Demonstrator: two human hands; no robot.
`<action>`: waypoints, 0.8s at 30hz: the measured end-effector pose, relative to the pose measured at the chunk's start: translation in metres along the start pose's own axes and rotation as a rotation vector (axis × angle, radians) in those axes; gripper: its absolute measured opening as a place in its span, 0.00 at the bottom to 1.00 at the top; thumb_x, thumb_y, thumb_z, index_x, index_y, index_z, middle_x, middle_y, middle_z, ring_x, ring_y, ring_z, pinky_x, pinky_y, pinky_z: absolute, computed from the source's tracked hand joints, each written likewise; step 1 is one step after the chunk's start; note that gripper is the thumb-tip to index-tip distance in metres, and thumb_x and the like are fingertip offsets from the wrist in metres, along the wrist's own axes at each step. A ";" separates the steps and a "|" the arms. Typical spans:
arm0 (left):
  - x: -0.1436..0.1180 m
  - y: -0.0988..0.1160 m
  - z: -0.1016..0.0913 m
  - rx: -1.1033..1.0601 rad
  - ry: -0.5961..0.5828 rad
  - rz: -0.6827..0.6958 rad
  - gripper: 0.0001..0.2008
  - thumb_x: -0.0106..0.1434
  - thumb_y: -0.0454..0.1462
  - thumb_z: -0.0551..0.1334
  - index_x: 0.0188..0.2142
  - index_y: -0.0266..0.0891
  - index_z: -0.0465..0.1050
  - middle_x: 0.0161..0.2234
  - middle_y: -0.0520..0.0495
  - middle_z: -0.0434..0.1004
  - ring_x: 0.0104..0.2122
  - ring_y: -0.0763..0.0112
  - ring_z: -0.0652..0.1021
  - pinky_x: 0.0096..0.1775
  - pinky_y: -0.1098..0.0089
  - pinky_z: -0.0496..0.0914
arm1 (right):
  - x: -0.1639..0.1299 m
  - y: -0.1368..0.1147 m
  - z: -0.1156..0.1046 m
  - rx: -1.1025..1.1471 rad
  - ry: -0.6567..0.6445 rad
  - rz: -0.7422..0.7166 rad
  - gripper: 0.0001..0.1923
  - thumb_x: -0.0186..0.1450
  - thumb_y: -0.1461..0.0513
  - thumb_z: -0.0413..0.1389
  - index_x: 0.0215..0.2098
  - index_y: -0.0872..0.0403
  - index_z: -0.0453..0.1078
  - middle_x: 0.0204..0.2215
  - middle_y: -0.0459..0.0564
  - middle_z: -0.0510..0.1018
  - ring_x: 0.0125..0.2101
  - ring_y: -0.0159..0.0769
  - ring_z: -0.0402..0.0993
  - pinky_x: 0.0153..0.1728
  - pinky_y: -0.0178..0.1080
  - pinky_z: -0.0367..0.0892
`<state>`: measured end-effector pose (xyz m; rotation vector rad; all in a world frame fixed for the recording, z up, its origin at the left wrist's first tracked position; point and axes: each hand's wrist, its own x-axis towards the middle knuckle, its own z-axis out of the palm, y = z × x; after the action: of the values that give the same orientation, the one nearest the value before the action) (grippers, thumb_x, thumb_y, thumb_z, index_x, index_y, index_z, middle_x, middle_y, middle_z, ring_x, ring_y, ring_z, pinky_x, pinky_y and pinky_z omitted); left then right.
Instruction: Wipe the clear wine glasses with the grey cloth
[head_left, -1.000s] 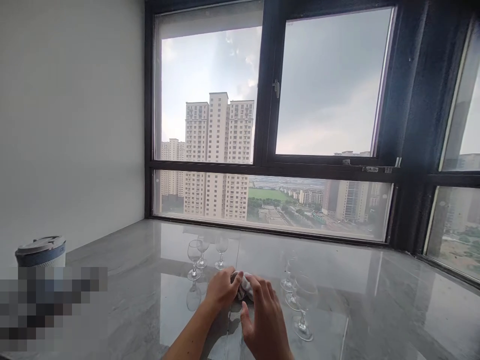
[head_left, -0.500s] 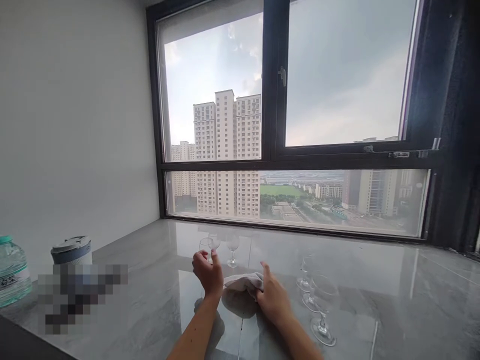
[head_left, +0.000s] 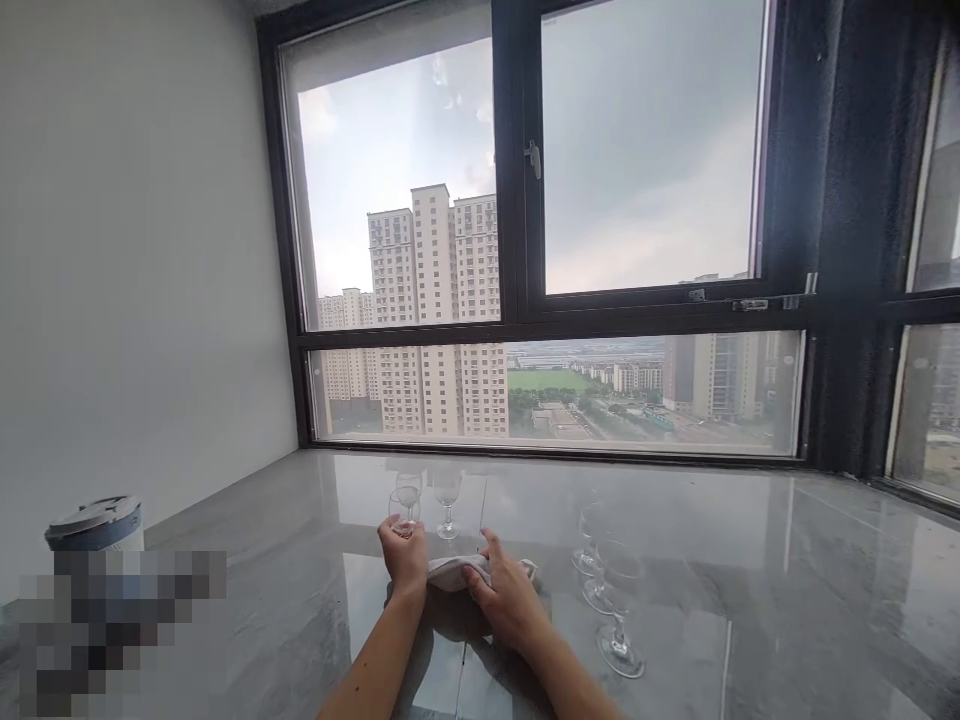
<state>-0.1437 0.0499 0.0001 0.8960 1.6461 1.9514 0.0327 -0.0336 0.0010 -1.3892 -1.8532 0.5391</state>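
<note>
We stood at a big dark-framed window (head_left: 525, 300), towers and grey sky beyond it, w/ a plain white wall (head_left: 135, 280) on the left. Below ran a glossy grey marble counter (head_left: 750, 570), wide and reflective, meeting the window at the back.

On the far left edge sat a round container (head_left: 94, 522) w/ a blue band and a pale lid; the patch under it was blurred out, so we couldn't tell what lay there.

Our right hand (head_left: 506, 597) lay near the counter's middle, fingers curled down over a white cloth (head_left: 450, 572), gripping its right part; the cloth was bunched on the counter between both hands.

Our left hand (head_left: 405, 555) was just left of the cloth, fingers bent round the stem of a small wine glass (head_left: 403, 505). It seemed closed on it, tho the grip itself was hidden behind the knuckles; only the bowl showed above the hand.

Approx. behind that glass stood two more small stemmed glasses (head_left: 448, 500), upright, close together, apart from the hands.

To the right of the cloth stood a group of three clear glasses (head_left: 616, 610), upright, near each other, the nearest one tallest in view. They were hard to make out vs. the reflections; none touched the cloth or either hand.
</note>
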 end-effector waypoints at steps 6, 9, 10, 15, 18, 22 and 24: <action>-0.026 0.012 0.002 0.110 -0.134 0.183 0.18 0.57 0.34 0.62 0.47 0.42 0.64 0.34 0.52 0.72 0.34 0.68 0.76 0.40 0.67 0.70 | 0.003 0.001 0.001 -0.005 0.058 0.044 0.29 0.69 0.58 0.47 0.66 0.59 0.54 0.45 0.58 0.78 0.47 0.45 0.74 0.49 0.42 0.63; -0.037 0.016 0.003 0.183 -0.254 0.239 0.17 0.57 0.34 0.60 0.47 0.41 0.65 0.35 0.51 0.72 0.31 0.69 0.76 0.38 0.68 0.70 | 0.003 0.001 0.001 -0.044 0.066 0.042 0.32 0.62 0.69 0.48 0.65 0.58 0.56 0.46 0.55 0.78 0.48 0.42 0.74 0.49 0.38 0.63; -0.040 0.016 0.004 0.196 -0.290 0.250 0.17 0.57 0.34 0.59 0.47 0.41 0.65 0.34 0.51 0.71 0.30 0.69 0.76 0.37 0.68 0.70 | 0.003 0.001 0.000 -0.063 0.067 0.031 0.34 0.59 0.72 0.46 0.65 0.57 0.57 0.46 0.55 0.78 0.48 0.41 0.74 0.49 0.37 0.62; -0.047 0.016 0.006 0.259 -0.377 0.297 0.17 0.57 0.34 0.58 0.47 0.41 0.65 0.34 0.52 0.71 0.29 0.70 0.75 0.36 0.69 0.68 | 0.001 -0.001 -0.005 -0.195 0.181 0.063 0.39 0.54 0.77 0.43 0.64 0.57 0.61 0.47 0.55 0.78 0.51 0.43 0.71 0.51 0.39 0.60; -0.048 0.017 0.006 0.267 -0.387 0.314 0.17 0.57 0.33 0.57 0.47 0.40 0.64 0.35 0.51 0.71 0.29 0.72 0.74 0.36 0.70 0.69 | 0.003 -0.003 -0.007 -0.179 0.278 0.127 0.35 0.56 0.74 0.45 0.61 0.56 0.63 0.49 0.55 0.77 0.55 0.45 0.68 0.53 0.41 0.59; -0.049 0.017 0.006 0.259 -0.387 0.340 0.17 0.57 0.32 0.58 0.48 0.40 0.66 0.34 0.51 0.72 0.28 0.72 0.74 0.37 0.69 0.69 | 0.007 -0.003 -0.007 -0.007 0.280 0.173 0.23 0.68 0.61 0.45 0.60 0.56 0.64 0.41 0.54 0.80 0.47 0.46 0.74 0.48 0.40 0.63; -0.049 0.017 0.007 0.257 -0.381 0.342 0.17 0.56 0.31 0.59 0.47 0.40 0.67 0.34 0.51 0.72 0.28 0.72 0.75 0.37 0.70 0.69 | 0.008 -0.001 -0.007 0.020 0.287 0.177 0.22 0.70 0.58 0.42 0.58 0.56 0.65 0.37 0.54 0.80 0.44 0.46 0.76 0.45 0.39 0.65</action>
<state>-0.1029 0.0174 0.0078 1.6295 1.6120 1.6464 0.0365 -0.0273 0.0090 -1.5384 -1.5029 0.4188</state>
